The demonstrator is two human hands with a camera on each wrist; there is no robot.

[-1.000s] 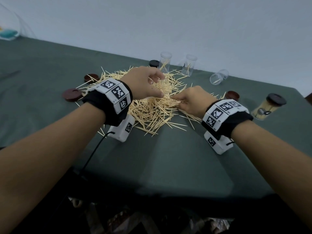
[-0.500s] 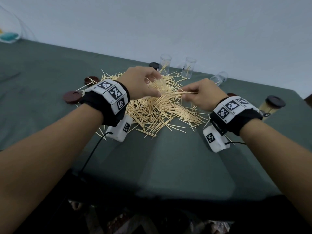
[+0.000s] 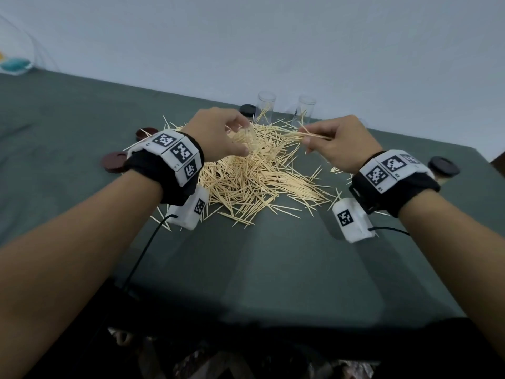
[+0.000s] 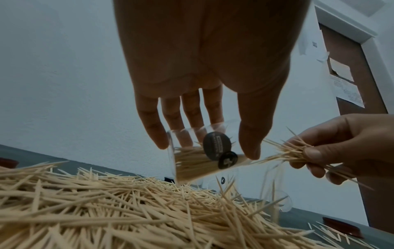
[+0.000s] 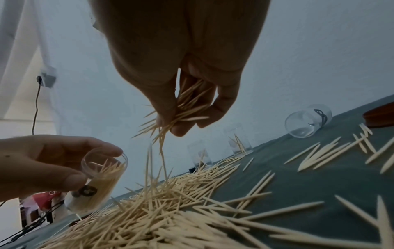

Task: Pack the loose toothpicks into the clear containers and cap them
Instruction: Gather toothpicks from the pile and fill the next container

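1. Above the far side of the toothpick pile [image 3: 254,176], the left hand [image 3: 218,138] grips a clear container [image 4: 200,156] between thumb and fingers, tilted with its open mouth toward the right hand; it is already partly filled with toothpicks.
2. Just to its right, the right hand [image 3: 338,143] pinches a bundle of toothpicks [image 4: 285,151], their points aimed at the held container's mouth; a few strands dangle from the bundle toward the pile in the right wrist view.
3. Spread across the green tablecloth [image 3: 273,269] between both wrists, the pile lies loose, with stray picks scattered to its right.
4. At the far edge stand two upright clear containers [image 3: 265,106], each holding only a few picks, with a black cap [image 3: 247,109] just left of them.
5. Farther right, another clear container [image 5: 307,122] lies on its side.
6. Left of the pile sit two dark red caps [image 3: 113,162].
7. Near the right wrist, a capped container [image 3: 444,168] of toothpicks is partly hidden.
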